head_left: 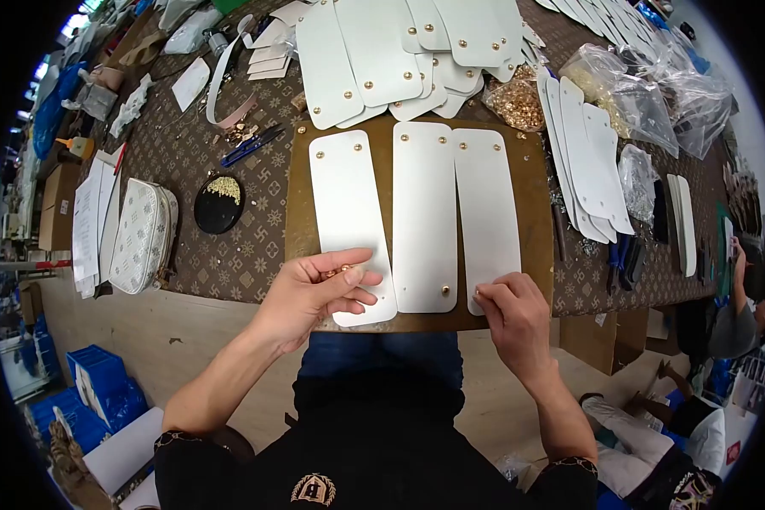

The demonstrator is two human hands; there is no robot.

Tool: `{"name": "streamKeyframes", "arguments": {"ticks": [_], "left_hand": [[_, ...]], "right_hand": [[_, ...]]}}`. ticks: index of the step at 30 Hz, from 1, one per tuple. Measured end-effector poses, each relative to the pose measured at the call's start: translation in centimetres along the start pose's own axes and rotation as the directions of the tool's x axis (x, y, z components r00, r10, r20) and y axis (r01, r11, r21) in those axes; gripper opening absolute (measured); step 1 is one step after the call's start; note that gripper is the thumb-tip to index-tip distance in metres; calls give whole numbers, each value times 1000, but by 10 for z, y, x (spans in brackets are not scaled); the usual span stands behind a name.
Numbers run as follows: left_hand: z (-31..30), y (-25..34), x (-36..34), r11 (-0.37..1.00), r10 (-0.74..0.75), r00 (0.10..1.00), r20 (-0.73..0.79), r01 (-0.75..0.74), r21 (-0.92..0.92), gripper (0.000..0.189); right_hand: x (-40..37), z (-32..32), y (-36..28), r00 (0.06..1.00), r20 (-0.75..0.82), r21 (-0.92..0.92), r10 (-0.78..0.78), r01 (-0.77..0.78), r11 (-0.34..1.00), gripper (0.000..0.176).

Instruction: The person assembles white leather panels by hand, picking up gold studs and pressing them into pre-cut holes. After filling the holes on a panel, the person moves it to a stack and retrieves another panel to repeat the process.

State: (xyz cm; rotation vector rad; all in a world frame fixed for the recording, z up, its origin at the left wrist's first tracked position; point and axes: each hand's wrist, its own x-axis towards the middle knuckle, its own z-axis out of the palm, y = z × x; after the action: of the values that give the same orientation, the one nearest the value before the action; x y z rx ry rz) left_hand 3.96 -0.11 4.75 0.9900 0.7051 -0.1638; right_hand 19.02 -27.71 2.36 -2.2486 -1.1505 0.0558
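Observation:
Three long white pieces with rounded corners lie side by side on a brown board [535,212]: a left one [346,195], a middle one [423,212] and a right one [489,204]. Each has two gold studs at its far end, and the middle one has another stud [445,291] near its lower right corner. My left hand [319,293] is over the lower part of the left piece, fingers curled around several small gold studs [338,272]. At the lower left corner of the right piece, my right hand [514,314] pinches a small gold stud.
Stacked white pieces [382,59] with studs lie beyond the board. A bag of gold studs [517,100] and more white pieces [582,153] are at right. Blue snips [253,146], a round black dish [218,204] and a patterned pouch [143,234] are at left. Other people sit at far right.

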Motion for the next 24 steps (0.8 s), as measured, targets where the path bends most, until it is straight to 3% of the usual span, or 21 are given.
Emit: {"name": "streamKeyframes", "arguments": {"ticks": [5,13,19,24], "left_hand": [[-2,5,2,992,-55,998,42,59,-109,38],[4,-1,5,999,-25,985,173,20,31,36],[13,2,12,984,-147,980,130,131,124,34],[13,-4,23,980,-106,980,170,74,185,24]], "right_hand": [[2,2,-2,1000,-10,24,29,-28,999,7],[-1,3,-2,996,-8,96,84,-83,992,6],[-4,4,-1,996,-32,106,78,-74,992,7],[-4,5,1,997,-40,124,71,-66,990,8]]}}
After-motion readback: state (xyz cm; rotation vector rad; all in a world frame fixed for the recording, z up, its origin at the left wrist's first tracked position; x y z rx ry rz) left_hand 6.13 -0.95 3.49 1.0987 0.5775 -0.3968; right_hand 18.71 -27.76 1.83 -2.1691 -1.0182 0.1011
